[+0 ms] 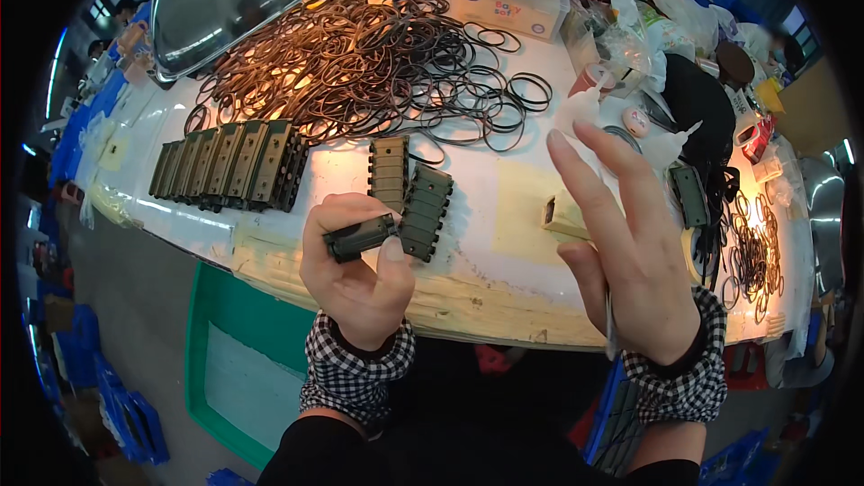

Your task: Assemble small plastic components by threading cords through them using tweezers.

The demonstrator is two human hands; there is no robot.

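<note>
My left hand (355,274) pinches a short dark green ridged plastic piece (360,237) between thumb and fingers above the table's front edge. Just beyond it, two larger ridged olive-green plastic pieces (427,213) lie side by side, one partly behind the other. My right hand (634,256) is raised over the table with its fingers stretched apart. A thin pale strip shows along its palm edge; I cannot make out what it is. Beside the right thumb lies a small beige block (566,219). Several matching green pieces (231,164) stand in a tight row at the left.
A tangled heap of dark rubber bands (333,67) covers the table's back. A shiny lamp hood (229,4) overhangs it. A carton (508,11), plastic bags (630,40) and black cloth (697,108) crowd the right. A green bin (200,342) stands below the front edge.
</note>
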